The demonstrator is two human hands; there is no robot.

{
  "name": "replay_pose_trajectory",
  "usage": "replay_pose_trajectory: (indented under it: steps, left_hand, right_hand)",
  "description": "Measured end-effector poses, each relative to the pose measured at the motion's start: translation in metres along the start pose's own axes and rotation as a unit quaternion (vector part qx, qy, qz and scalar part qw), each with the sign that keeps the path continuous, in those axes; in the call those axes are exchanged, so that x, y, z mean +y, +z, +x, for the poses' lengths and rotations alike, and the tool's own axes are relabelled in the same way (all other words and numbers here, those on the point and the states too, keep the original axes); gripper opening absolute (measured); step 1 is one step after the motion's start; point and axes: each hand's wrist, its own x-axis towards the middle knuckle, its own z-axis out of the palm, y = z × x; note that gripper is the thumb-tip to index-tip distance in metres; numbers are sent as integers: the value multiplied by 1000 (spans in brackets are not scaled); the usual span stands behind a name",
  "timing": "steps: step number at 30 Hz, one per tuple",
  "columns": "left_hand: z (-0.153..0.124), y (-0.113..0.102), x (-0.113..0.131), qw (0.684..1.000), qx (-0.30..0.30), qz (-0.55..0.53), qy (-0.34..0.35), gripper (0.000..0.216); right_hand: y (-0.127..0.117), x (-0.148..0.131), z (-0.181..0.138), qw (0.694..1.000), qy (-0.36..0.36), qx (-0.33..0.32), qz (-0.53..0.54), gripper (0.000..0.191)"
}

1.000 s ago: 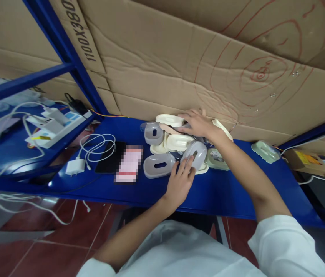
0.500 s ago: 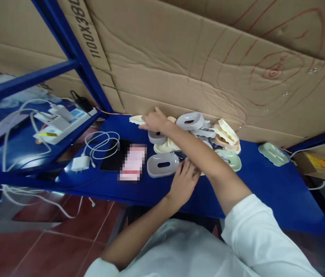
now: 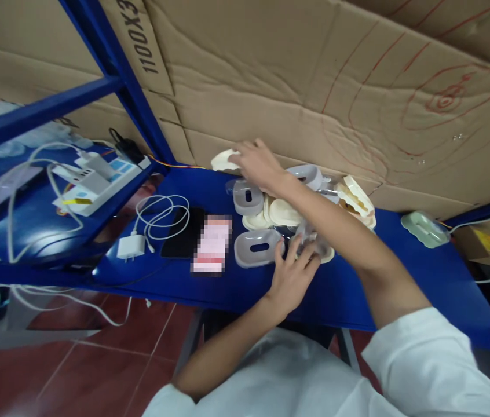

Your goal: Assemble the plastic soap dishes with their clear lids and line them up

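Now higher, the cream piece (image 3: 224,160) points leftward lengthwise, gripped by right-hand fingers (image 3: 238,158).

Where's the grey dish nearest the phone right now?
In the head view, the grey dish lies on the blue table, just right of the phone and up and left of the left hand.

Shot through a single head-worn camera, facing forward and steeply down — over the pale shirt (image 3: 288,370) toward the blue tabletop (image 3: 240,289). Near enough to catch left hand (image 3: 292,278) and right hand (image 3: 257,165), yet wide enough to reach the cardboard panel (image 3: 253,87) beyond, the power strip (image 3: 123,171) at left — and red floor tiles (image 3: 110,373) below.
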Motion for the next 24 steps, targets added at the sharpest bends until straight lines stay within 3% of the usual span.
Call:
replay_pose_trajectory:
  steps: [2,4,7,9,10,12,14,16,21,24]
  left_hand:
    - [0,-10,1,999,28,-41,-23,22]
    - [-1,-27,-8,993,56,-94,-42,18]
    - [0,-63,-52,984,97,-140,-59,15]
    - [5,-86,-104,983,130,-103,-76,13]
    - [8,-95,-134,982,137,-83,-98,12]
    - [19,-106,-192,977,137,-43,-157,18]
    - [30,-105,-237,968,99,-23,-229,26]
    - [41,-97,-264,957,24,-50,-286,23]
    - [55,-70,-274,948,-50,-85,-302,22]
    - [58,-64,-274,952,-83,-114,-272,34]
  right_hand:
    - [-31,10,-55,995,22,98,-13,46]
    - [-53,21,-131,978,66,196,-19,46]
    - [-53,49,-272,915,223,332,-62,43]
    - [-29,69,-363,847,391,345,-98,46]
    - [-12,77,-402,817,476,312,-94,51]
    - [24,87,-458,794,557,239,-54,56]
    - [56,90,-484,797,566,210,-26,54]
    - [76,91,-487,807,557,194,-9,53]
    - [85,124,-473,856,486,165,58,55]
    - [76,167,-484,815,539,211,-3,50]
